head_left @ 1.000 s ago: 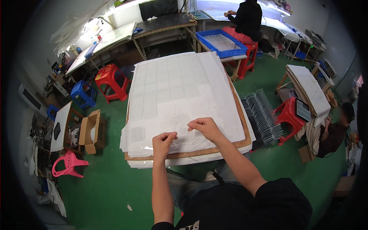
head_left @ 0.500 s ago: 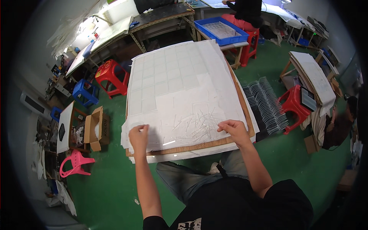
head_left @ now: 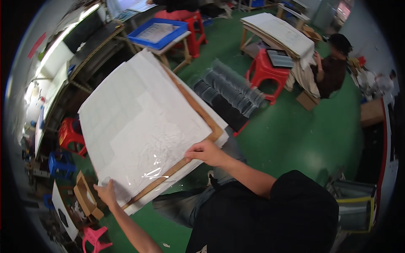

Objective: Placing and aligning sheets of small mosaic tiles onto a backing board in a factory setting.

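In front of me lies a stack of white sheets (head_left: 130, 114) on a wooden board (head_left: 168, 173). Faint, pale rectangular pieces (head_left: 110, 110) are laid in rows over its far left part. Thin clear strips (head_left: 162, 145) are scattered across the near part, some catching the light. My left hand (head_left: 106, 193) is at the near left corner of the sheets, thumb and forefinger apart, with nothing visible between them. Over the board's front edge, right of its middle, my right hand (head_left: 206, 152) has its fingers curled together in a pinch. Whatever its fingertips hold is too small to make out.
Beyond the board stands a blue tray (head_left: 158, 36) on a small table. Right of it are rows of clear curved pieces (head_left: 230, 90) on a black panel, and a red stool (head_left: 270, 71). Another person (head_left: 333, 69) sits at the right. A cardboard box (head_left: 86, 197) stands left.
The view has swung to the right, so the board appears slanted. My right hand has shifted from beside the strips to the front edge. My left hand's thumb and forefinger have spread apart.
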### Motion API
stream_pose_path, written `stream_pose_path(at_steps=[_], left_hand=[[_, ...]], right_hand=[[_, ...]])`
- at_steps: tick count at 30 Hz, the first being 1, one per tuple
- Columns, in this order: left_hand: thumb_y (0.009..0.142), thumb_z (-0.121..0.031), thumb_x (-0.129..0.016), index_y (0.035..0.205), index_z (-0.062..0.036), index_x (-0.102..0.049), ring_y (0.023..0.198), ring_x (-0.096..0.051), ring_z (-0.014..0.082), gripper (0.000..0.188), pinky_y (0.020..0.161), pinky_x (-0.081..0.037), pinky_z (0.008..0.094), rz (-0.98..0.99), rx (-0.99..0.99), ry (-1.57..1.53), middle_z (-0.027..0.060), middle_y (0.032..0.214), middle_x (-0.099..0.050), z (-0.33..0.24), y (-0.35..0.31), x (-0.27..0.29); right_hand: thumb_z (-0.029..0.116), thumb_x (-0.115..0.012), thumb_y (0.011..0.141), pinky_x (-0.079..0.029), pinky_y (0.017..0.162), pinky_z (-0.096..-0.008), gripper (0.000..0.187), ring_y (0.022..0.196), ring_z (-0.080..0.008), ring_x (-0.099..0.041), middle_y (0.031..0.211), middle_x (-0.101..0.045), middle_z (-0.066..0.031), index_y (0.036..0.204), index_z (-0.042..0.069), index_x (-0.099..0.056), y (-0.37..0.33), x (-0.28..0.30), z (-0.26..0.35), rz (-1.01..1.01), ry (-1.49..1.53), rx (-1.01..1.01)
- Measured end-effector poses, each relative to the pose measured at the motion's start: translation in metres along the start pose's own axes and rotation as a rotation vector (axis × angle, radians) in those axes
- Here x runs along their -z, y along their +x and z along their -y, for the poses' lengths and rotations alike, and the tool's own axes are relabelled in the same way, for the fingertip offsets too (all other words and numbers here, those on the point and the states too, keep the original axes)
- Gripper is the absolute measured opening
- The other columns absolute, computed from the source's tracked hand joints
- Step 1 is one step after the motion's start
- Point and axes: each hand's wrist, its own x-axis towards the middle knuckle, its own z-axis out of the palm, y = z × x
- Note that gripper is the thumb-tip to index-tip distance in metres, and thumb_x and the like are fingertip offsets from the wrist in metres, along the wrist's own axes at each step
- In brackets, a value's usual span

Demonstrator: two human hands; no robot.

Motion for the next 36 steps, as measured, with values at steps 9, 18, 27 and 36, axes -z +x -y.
stream_pose_path(at_steps=[9, 18, 27, 36], left_hand=[[0.078, -0.031, -0.069, 0.143, 0.0028, -0.022, 0.102, -0.059, 0.0328, 0.087, 0.088, -0.047, 0.036, 0.011, 0.08, -0.506, 0.0259, 0.121, -0.054, 0.0, -0.008, 0.022], [0.076, -0.039, -0.071, 0.141, -0.0006, -0.027, 0.097, -0.061, 0.0282, 0.087, 0.089, -0.048, 0.0355, 0.862, -0.035, -1.373, 0.0225, 0.116, -0.057, -0.067, -0.17, 0.035], [0.085, -0.012, -0.062, 0.107, -0.0031, -0.047, 0.097, -0.063, 0.0325, 0.029, 0.087, -0.05, 0.0391, 1.321, 0.334, -1.265, 0.0269, 0.115, -0.059, -0.078, -0.264, -0.036], [0.09, -0.009, -0.056, 0.096, -0.0032, -0.045, 0.093, -0.064, 0.0332, 0.014, 0.085, -0.051, 0.0411, 1.222, 0.415, -1.181, 0.0274, 0.112, -0.06, -0.062, -0.28, -0.047]], right_hand=[[0.012, -0.062, 0.087, -0.045, 0.066, -0.0211, 0.016, 0.073, -0.0108, -0.059, 0.085, -0.069, -0.0098, 0.094, -0.002, -0.066, -0.025, 0.07, 0.016, -0.16, 0.3, 0.163], [0.015, -0.065, 0.084, -0.044, 0.054, -0.0221, 0.018, 0.068, -0.0136, -0.062, 0.081, -0.068, -0.0102, 0.094, 0.0, -0.066, -0.032, 0.19, -0.071, -0.826, 0.34, -0.08], [0.015, -0.064, 0.08, -0.046, 0.052, -0.0233, 0.015, 0.063, -0.0152, -0.064, 0.076, -0.068, -0.0071, 0.087, 0.002, -0.068, 0.099, 0.204, -0.139, -0.914, 0.204, -0.196], [0.02, -0.061, 0.079, -0.05, 0.062, -0.0301, 0.021, 0.057, -0.0193, -0.063, 0.07, -0.068, -0.0063, 0.071, 0.004, -0.072, 0.132, 0.198, -0.145, -1.096, 0.014, -0.339]])
